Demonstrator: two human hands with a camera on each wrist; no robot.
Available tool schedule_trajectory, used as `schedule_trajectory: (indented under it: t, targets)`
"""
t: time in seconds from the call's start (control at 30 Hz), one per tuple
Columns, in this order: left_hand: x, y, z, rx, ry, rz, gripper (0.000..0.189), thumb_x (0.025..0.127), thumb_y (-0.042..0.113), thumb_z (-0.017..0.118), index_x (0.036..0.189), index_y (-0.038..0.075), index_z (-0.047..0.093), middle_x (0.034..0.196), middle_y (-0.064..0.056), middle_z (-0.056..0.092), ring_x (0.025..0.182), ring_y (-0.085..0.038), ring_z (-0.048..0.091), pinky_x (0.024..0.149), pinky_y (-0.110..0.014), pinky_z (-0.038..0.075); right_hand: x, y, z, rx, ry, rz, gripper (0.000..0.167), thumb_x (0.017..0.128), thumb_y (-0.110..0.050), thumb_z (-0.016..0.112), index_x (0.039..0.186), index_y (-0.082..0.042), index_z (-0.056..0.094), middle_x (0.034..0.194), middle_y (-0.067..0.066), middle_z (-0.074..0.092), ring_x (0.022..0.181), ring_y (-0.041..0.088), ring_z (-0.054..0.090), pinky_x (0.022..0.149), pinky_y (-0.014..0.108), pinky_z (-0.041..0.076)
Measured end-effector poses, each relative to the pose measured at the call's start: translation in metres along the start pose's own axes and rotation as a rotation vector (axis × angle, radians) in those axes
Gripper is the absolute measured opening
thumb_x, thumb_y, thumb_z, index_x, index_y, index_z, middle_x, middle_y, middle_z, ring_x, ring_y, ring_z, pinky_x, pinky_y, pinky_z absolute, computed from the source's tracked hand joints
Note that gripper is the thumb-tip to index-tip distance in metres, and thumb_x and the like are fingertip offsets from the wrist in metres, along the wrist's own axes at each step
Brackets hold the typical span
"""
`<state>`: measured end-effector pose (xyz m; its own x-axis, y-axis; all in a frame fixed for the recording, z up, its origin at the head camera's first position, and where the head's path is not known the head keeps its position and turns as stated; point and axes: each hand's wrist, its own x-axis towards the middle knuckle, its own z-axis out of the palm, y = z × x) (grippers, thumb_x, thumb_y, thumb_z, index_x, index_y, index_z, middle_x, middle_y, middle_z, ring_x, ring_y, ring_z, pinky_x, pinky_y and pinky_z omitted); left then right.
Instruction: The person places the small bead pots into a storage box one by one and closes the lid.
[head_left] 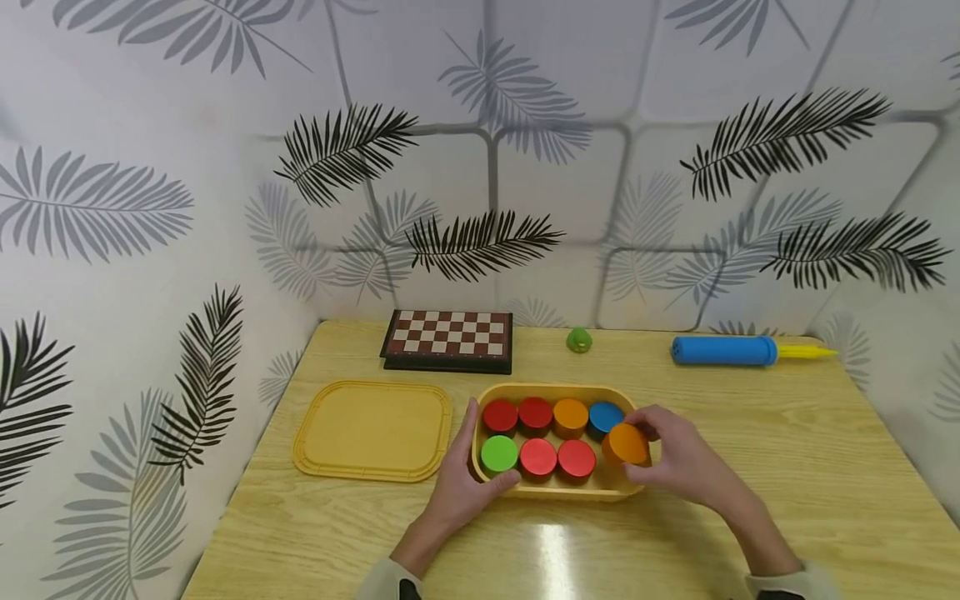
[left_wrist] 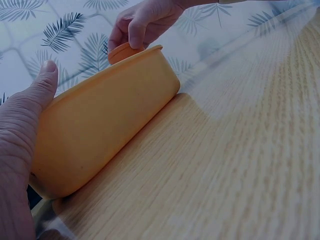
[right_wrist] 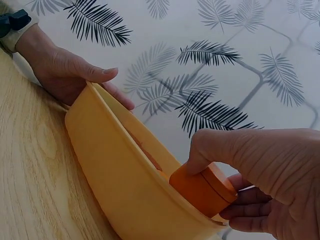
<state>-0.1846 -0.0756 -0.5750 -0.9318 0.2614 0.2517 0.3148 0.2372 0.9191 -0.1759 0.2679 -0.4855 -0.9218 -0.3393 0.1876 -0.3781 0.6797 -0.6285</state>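
Observation:
A long yellow plastic container stands on the table, with several small round jars inside. Its back row has dark red jars, an orange jar and a blue jar; the front row has a green jar and lighter red jars. My left hand holds the container's left end, thumb at the front rim and fingers along the side. At the right end my right hand pinches another orange jar, tilted and partly above the rim. Its lid seam shows in the right wrist view.
Left of the container lies a flat yellow lid. Along the back stand a checkered board box, a small green toy and a blue hand pump with a yellow nozzle. Behind the wooden table rises a leaf-patterned wall.

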Motion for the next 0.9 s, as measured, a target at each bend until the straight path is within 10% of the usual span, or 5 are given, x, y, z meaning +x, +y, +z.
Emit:
schedule_trajectory:
  t: [0.9]
  targets:
    - [-0.001, 0.000, 0.000, 0.008, -0.006, 0.004, 0.120, 0.083, 0.044, 0.089, 0.170, 0.027, 0.007, 0.175, -0.006, 0.014, 0.160, -0.019, 0.014, 0.127, -0.052, 0.017, 0.023, -0.016, 0.004, -0.320, -0.257, -0.074, 0.045, 0.073, -0.024, 0.094, 0.108, -0.004, 0.074, 0.103, 0.006, 0.071, 0.085, 0.017, 0.059, 0.076, 0.036, 0.056]
